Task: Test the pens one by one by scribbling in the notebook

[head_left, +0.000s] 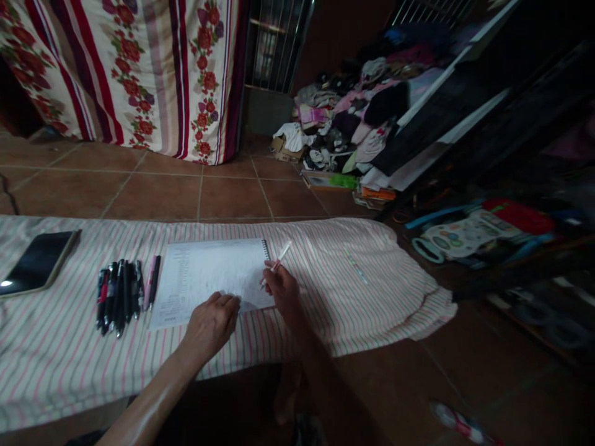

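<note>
A spiral notebook (223,266) lies on the striped cloth, its page carrying faint writing and a printed column at the left. My right hand (282,288) is closed around a white pen (283,251) with a red part, its tip at the right side of the page. Loosely bent, the fingers of my left hand (212,322) rest on the lower edge of the page, holding nothing that I can see. Left of the notebook, several dark pens (119,297) lie in a bunch, with a pink pen (149,282) and a black pen (155,282) beside them.
A phone (39,263) lies at the far left of the striped cloth (362,316). A thin patterned strip (356,266) is on the right. Beyond are a floral curtain (162,80), a heap of clothes (357,111) and a colourful bag (483,229) on the tiled floor.
</note>
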### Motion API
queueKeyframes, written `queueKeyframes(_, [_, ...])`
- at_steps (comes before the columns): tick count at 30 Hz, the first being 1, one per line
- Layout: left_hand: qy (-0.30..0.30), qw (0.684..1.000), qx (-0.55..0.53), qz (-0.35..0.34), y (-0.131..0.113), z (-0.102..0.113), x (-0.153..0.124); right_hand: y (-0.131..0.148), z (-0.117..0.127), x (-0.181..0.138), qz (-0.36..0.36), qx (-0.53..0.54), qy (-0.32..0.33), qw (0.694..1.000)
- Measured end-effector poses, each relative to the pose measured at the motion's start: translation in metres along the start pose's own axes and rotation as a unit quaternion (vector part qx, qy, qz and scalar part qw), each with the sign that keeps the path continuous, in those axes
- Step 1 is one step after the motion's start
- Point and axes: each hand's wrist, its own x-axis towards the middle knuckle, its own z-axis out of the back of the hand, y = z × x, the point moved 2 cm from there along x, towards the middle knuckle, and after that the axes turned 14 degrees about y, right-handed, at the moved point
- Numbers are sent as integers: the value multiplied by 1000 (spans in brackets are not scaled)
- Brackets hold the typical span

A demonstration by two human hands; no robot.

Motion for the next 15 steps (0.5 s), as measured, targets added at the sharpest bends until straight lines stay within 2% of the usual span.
queueKeyframes(3, [1, 1000, -7, 2, 1, 2, 1, 14, 17, -7, -6, 21, -17, 1000])
queueKeyframes(8, [14, 1000, -7, 9, 1, 3, 3, 34, 50, -20, 22, 10, -25, 999])
queueKeyframes(10, [11, 1000, -13, 14, 2, 4, 3, 31, 67, -23, 17, 12, -37, 999])
queueKeyframes(15, [-1, 1000, -23, 8, 3, 3, 2, -1, 134, -27, -39, -24, -145, 988])
